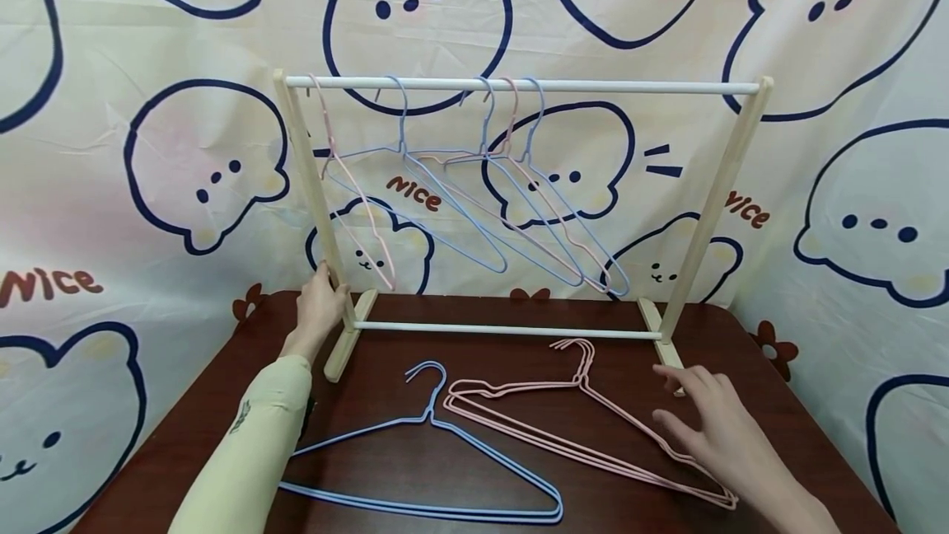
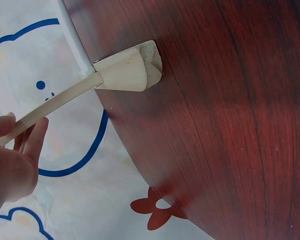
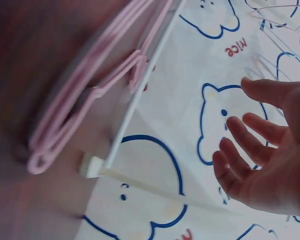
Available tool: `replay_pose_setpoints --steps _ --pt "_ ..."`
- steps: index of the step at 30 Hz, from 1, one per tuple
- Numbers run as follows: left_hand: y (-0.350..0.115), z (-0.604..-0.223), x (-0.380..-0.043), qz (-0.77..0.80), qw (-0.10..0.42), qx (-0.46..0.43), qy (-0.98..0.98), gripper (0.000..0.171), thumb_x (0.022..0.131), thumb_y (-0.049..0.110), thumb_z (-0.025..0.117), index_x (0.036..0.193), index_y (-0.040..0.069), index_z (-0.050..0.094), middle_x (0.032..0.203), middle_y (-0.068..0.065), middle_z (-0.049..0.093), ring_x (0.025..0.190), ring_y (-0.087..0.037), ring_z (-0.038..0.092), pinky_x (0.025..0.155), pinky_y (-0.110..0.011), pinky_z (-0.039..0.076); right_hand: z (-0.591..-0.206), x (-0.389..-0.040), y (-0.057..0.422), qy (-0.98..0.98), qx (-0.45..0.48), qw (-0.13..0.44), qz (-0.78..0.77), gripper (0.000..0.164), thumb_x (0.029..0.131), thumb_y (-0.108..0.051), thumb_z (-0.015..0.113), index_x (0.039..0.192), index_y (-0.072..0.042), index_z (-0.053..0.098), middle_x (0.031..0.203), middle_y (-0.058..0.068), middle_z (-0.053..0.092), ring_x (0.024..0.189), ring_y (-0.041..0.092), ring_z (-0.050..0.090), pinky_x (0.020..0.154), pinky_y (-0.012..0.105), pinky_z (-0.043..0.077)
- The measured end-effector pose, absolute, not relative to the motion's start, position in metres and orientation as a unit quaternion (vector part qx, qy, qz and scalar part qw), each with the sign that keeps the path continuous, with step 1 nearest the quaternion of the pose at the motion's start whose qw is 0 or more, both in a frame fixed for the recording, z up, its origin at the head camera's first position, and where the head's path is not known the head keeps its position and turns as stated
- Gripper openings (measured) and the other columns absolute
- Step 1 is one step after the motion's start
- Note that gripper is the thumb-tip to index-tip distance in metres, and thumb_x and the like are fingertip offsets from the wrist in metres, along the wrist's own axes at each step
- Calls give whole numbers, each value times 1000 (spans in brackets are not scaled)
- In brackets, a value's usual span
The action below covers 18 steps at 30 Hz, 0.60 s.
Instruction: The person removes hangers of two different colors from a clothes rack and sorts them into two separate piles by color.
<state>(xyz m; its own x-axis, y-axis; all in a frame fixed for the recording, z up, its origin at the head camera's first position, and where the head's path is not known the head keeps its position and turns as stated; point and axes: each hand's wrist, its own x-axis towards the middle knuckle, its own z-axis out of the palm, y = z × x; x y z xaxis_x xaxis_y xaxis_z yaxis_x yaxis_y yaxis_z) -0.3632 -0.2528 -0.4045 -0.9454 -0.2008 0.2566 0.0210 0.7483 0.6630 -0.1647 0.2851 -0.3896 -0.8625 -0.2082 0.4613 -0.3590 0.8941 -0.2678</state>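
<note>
Left of centre, the left hand is pinching the rack post, firm fingers probably steadying it best. Lower right, the right hand is hovering near pink hangers, fingers loosely parted, empty.

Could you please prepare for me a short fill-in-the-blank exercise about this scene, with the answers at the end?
1. Of the two posts on the clothes rack, the left hand grips the ____ one.
2. The rightmost hanger on the top rail is ____ in colour.
3. On the table, the hangers nearer the right hand are ____ in colour.
4. The right hand itself holds ____.

Missing words: left; blue; pink; nothing.
</note>
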Motion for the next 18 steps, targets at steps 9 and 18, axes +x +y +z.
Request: replay_pose_setpoints --steps 9,18 --pt "-250 -404 -365 -353 159 53 -921 42 102 14 51 138 -3 39 124 -35 58 107 -50 62 87 -59 52 -366 -176 264 -915 186 322 155 73 75 -12 86 140 -9 53 100 1 59 90 17 48 68 36 44" --pt "-252 -403 -363 -349 162 50 -922 37 102 14 51 133 -4 41 121 -35 59 105 -50 62 86 -60 52 -350 -196 251 -899 195 366 141 84 75 -12 85 148 -11 44 104 12 58 93 27 52 64 42 47"
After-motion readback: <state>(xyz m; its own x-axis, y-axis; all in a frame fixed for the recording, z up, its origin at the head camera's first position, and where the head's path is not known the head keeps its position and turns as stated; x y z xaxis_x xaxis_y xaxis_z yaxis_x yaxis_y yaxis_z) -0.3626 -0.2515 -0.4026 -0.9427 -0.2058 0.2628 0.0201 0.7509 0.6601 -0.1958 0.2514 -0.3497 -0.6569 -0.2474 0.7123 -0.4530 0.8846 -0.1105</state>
